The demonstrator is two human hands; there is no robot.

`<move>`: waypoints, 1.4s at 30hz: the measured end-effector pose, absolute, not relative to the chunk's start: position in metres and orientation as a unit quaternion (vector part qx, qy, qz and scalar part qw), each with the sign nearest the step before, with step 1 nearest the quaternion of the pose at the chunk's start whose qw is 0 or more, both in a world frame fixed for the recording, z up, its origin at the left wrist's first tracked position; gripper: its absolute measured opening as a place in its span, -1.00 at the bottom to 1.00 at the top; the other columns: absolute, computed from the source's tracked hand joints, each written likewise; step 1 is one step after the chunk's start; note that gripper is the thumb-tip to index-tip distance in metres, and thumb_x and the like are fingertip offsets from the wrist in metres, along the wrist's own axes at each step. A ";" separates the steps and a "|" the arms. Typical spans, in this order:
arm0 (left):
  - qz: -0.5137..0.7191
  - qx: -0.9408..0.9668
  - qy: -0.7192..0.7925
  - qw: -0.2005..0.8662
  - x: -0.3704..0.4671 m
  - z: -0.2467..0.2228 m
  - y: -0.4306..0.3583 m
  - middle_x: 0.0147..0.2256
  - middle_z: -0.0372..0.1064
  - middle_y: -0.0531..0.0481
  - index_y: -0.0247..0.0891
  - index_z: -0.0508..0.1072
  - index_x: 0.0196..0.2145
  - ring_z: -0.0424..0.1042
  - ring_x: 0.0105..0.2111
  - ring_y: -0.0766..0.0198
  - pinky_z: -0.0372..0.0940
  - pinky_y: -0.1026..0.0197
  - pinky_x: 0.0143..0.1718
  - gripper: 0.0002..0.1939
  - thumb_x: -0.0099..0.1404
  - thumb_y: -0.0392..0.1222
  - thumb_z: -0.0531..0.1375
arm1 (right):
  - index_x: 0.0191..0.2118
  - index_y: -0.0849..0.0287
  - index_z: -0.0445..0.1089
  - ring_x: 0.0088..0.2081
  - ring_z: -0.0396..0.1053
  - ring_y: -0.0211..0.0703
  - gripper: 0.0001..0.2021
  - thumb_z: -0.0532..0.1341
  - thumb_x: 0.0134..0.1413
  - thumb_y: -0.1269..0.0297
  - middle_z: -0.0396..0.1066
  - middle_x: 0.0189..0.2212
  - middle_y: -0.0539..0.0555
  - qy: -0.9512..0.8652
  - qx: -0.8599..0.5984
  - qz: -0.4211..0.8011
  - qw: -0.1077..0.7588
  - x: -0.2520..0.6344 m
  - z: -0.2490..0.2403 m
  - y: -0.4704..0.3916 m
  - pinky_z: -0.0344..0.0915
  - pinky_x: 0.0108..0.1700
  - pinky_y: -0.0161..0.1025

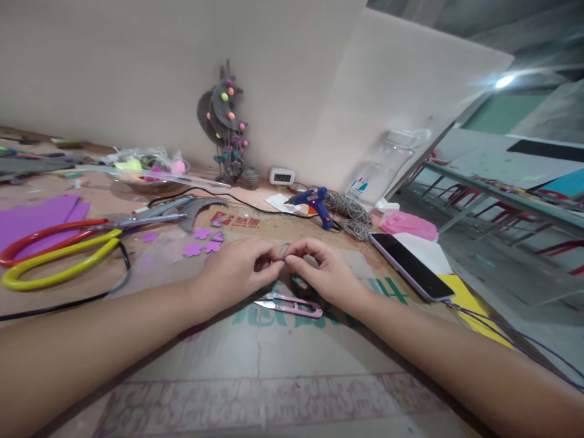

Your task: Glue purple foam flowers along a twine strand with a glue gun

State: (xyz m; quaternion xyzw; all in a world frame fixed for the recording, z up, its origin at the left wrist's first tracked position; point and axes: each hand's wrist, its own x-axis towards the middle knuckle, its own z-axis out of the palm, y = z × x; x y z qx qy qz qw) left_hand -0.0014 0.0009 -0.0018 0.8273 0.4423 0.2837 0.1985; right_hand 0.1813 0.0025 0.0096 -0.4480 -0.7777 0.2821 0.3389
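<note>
My left hand (241, 267) and my right hand (326, 271) meet over the middle of the cardboard (292, 359), thumbs and forefingers pinched together. Between the fingertips shows a tiny purple piece (281, 259), too small to make out fully. Just below the hands lie pink thread snips (296, 305). Several purple foam flowers (192, 249) rest left of my left hand. Beyond the fingers stands a blue glue gun (314, 204), its nozzle pointing left.
Large red-and-yellow-handled scissors (64, 267) and purple foam sheets (41, 222) lie left. A phone (410, 267), grey yarn (349, 213) and a clear bottle (383, 167) are right. Behind are a bowl (141, 179), a small clock (281, 176) and a hanging moon decoration (223, 121).
</note>
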 end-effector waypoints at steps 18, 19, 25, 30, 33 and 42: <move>0.336 0.765 0.458 0.304 -0.001 0.004 0.002 -0.51 0.33 0.09 -0.27 0.35 -0.45 0.26 -0.51 0.36 0.12 0.32 -0.49 -0.78 0.23 -0.09 0.06 | -0.14 0.15 0.24 -0.49 0.25 -0.33 -0.76 0.08 0.13 0.14 0.26 -0.53 -0.07 -0.689 -0.406 0.407 0.442 0.187 0.003 0.012 0.22 -0.42 -0.35; 0.342 0.760 0.458 0.309 -0.001 0.004 0.002 -0.52 0.32 0.09 -0.28 0.35 -0.46 0.26 -0.52 0.37 0.12 0.32 -0.49 -0.76 0.23 -0.07 0.06 | -0.17 0.15 0.23 -0.50 0.23 -0.33 -0.80 0.10 0.11 0.18 0.25 -0.53 -0.09 -0.680 -0.414 0.383 0.469 0.188 0.003 0.014 0.20 -0.43 -0.35; 0.358 0.738 0.461 0.338 -0.001 0.005 0.004 -0.56 0.31 0.09 -0.28 0.34 -0.50 0.27 -0.53 0.36 0.13 0.32 -0.50 -0.69 0.23 0.01 0.05 | -0.40 0.19 0.26 -0.51 0.23 -0.34 -0.88 0.14 0.08 0.26 0.28 -0.57 -0.06 -0.682 -0.445 0.338 0.471 0.191 0.004 0.015 0.19 -0.42 -0.35; 0.358 0.733 0.465 0.343 -0.001 0.007 0.005 -0.56 0.29 0.09 -0.29 0.33 -0.51 0.27 -0.52 0.36 0.14 0.33 -0.50 -0.73 0.22 -0.05 0.07 | -0.42 0.19 0.31 -0.48 0.26 -0.31 -0.77 0.05 0.16 0.19 0.31 -0.56 -0.04 -0.726 -0.436 0.329 0.417 0.190 0.006 0.011 0.23 -0.38 -0.32; 0.357 0.733 0.468 0.340 -0.001 0.007 0.005 -0.55 0.29 0.08 -0.29 0.34 -0.50 0.26 -0.51 0.36 0.14 0.32 -0.49 -0.74 0.21 -0.06 0.07 | -0.40 0.19 0.35 -0.48 0.27 -0.31 -0.71 0.01 0.19 0.15 0.31 -0.57 -0.03 -0.738 -0.440 0.323 0.397 0.190 0.007 0.009 0.24 -0.40 -0.33; 0.353 0.737 0.464 0.342 -0.002 0.006 0.006 -0.54 0.28 0.09 -0.29 0.34 -0.48 0.26 -0.50 0.37 0.13 0.32 -0.47 -0.75 0.22 -0.07 0.07 | -0.31 0.14 0.39 -0.38 0.38 -0.26 -0.85 0.09 0.13 0.28 0.41 -0.45 -0.02 -0.775 -0.439 0.295 0.345 0.192 0.007 0.006 0.30 -0.26 -0.28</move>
